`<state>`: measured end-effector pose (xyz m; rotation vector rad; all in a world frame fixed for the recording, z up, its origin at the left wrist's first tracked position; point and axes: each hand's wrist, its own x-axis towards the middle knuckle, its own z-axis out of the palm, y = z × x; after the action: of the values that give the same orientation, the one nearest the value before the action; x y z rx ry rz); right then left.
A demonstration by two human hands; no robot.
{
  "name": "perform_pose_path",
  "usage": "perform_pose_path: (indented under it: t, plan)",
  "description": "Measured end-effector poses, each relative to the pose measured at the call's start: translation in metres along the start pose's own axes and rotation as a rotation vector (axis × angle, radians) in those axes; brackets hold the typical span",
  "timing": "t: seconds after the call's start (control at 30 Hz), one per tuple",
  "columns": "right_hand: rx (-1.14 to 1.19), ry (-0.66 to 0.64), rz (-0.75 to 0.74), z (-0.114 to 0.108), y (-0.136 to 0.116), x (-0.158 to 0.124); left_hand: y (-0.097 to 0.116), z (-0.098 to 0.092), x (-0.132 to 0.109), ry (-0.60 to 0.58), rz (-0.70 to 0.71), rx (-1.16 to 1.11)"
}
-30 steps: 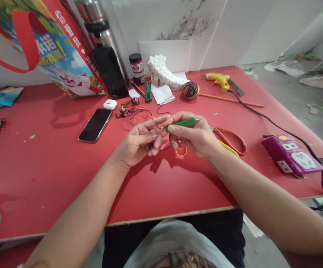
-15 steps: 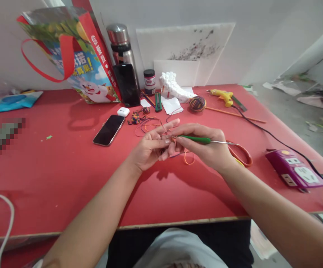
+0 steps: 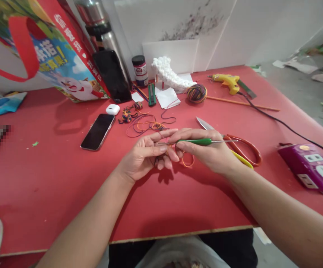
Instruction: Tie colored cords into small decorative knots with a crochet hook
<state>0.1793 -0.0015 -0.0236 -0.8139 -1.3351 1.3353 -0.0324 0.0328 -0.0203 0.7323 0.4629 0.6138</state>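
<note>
My right hand (image 3: 208, 149) is closed around a green-handled crochet hook (image 3: 199, 142), whose thin metal end points toward my left hand. Between the thumb and fingers of my left hand (image 3: 147, 152) sits a small piece of orange crochet work (image 3: 169, 148), mostly hidden by the fingers. A strand of yarn runs over the raised left index finger, and an orange loop (image 3: 188, 160) hangs below the right fingers. Loose multicoloured yarn (image 3: 144, 124) lies on the table just beyond. Red-handled scissors (image 3: 247, 149) lie partly under my right hand.
On the red table (image 3: 66, 193) lie a phone (image 3: 98, 132), an earbud case (image 3: 112, 109), a yarn ball (image 3: 196, 93), a yellow glue gun (image 3: 225, 80) with its cord, and a purple power socket (image 3: 309, 167). A gift bag (image 3: 66, 56), a steel flask (image 3: 109, 37) and a white beaded object (image 3: 169, 74) stand behind.
The view has moved closer and tilted down. My left index finger has lowered toward the right fingers, and both hands stay together at the work. More of the scissors now shows.
</note>
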Motion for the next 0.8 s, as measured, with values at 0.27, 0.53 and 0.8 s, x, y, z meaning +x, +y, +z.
perform_pose_path:
  t: [0.27, 0.53, 0.8]
  plan:
    - [-0.025, 0.021, -0.041, -0.002, 0.001, 0.002, 0.002, 0.002, 0.001, -0.045, -0.056, -0.087]
    - [0.042, 0.005, 0.022, -0.01, 0.01, 0.003, 0.002, 0.005, 0.0, -0.094, -0.062, -0.13]
    - [0.061, 0.026, 0.07, -0.009, 0.016, 0.003, 0.001, 0.001, 0.0, -0.102, -0.067, -0.102]
